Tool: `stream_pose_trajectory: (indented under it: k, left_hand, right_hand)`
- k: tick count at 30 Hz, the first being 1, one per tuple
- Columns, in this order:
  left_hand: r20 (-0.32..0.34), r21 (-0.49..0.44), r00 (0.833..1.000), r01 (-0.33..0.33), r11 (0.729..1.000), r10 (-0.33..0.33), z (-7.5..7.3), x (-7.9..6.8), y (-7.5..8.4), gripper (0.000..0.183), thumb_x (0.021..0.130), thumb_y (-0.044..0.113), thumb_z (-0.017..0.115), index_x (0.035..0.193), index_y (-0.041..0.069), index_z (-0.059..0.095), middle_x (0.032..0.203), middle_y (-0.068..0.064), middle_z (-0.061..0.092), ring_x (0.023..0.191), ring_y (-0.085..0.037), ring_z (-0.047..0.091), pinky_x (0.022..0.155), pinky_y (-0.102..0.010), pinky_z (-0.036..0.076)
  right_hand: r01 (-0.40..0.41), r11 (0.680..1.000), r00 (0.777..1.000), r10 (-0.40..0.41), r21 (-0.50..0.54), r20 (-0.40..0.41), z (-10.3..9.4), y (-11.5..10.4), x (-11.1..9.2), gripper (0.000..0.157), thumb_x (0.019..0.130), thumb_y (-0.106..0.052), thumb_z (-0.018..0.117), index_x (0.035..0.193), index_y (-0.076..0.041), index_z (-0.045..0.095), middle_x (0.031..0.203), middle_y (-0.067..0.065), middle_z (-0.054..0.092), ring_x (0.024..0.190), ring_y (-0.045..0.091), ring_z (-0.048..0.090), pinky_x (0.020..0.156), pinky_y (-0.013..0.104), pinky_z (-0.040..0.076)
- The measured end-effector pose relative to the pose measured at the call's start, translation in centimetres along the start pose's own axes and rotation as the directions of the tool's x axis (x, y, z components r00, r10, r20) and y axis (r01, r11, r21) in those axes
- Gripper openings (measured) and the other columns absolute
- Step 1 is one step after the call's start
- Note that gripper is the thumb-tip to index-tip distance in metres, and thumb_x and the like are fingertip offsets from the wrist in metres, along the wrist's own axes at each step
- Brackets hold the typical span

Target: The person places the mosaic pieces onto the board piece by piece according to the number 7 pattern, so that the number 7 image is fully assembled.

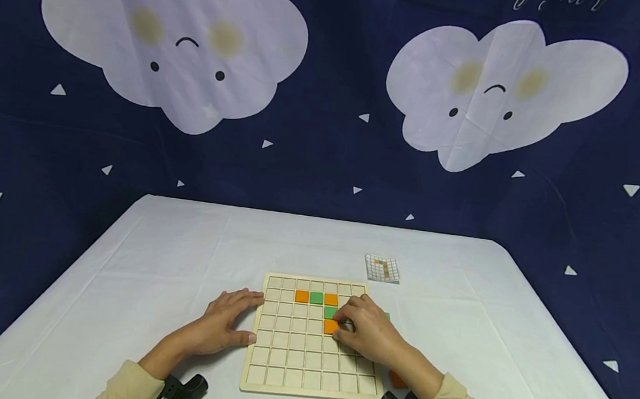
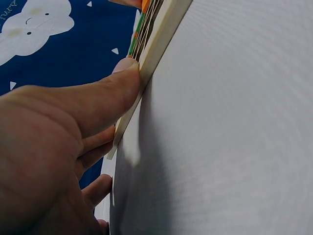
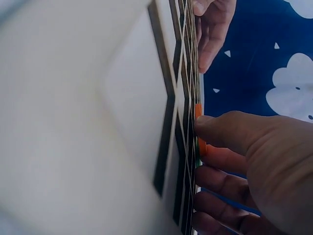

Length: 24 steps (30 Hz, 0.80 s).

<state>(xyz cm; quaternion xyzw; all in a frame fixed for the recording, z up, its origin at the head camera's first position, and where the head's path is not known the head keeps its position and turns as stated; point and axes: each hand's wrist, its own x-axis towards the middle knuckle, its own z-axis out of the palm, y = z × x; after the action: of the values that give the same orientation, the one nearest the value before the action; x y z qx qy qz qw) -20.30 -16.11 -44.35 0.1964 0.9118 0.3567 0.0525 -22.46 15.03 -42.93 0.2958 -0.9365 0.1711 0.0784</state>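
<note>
A pale wooden grid board [image 1: 286, 358] lies flat on the white table. My left hand [image 1: 221, 322] rests against its left edge, thumb and fingers spread along the rim; the thumb [image 2: 110, 95] touches the frame in the left wrist view. Over the board's right part, my right hand [image 1: 372, 327] pinches an orange tile [image 1: 330, 327] with thumb and fingers at a square below a green tile [image 1: 330, 312]. In the right wrist view the thumb lies across the orange tile [image 3: 202, 147]. Across an upper row sit an orange tile [image 1: 301, 297], a green tile [image 1: 316, 298] and another orange tile [image 1: 331, 299].
A small pattern card [image 1: 382, 269] with a coloured grid lies beyond the board's far right corner. Partly hidden by the right arm are an orange piece [image 1: 397, 380] and a green piece [image 1: 388, 316] beside the board. A dark blue cloth with clouds hangs behind the table.
</note>
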Motion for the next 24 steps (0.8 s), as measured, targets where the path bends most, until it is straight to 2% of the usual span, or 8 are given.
stream_pose_trajectory:
  k: [13,24]
  left_hand:
    - [0.002,0.000,1.000,-0.004,1.000,0.004,0.00,0.02,0.01,0.067,0.080,0.029,0.073,0.138,0.009,0.045,0.150,-0.010,0.037,0.144,-0.038,0.019,0.116,-0.062,0.002]
    - [0.003,0.000,1.000,-0.013,1.000,0.013,0.04,0.04,-0.09,0.067,0.080,0.027,0.073,0.138,0.009,0.045,0.150,-0.009,0.037,0.144,-0.038,0.019,0.116,-0.062,0.002]
  right_hand:
    - [0.008,1.000,1.000,-0.008,-0.001,-0.002,0.05,0.06,-0.06,0.020,0.078,-0.029,0.076,0.093,-0.018,0.072,0.095,-0.008,0.063,0.084,0.006,0.045,0.072,0.023,0.045]
    - [-0.004,1.000,1.000,0.004,0.022,-0.026,-0.06,0.00,-0.03,0.021,0.076,-0.028,0.077,0.093,-0.018,0.070,0.090,-0.009,0.062,0.080,0.004,0.043,0.068,0.020,0.043]
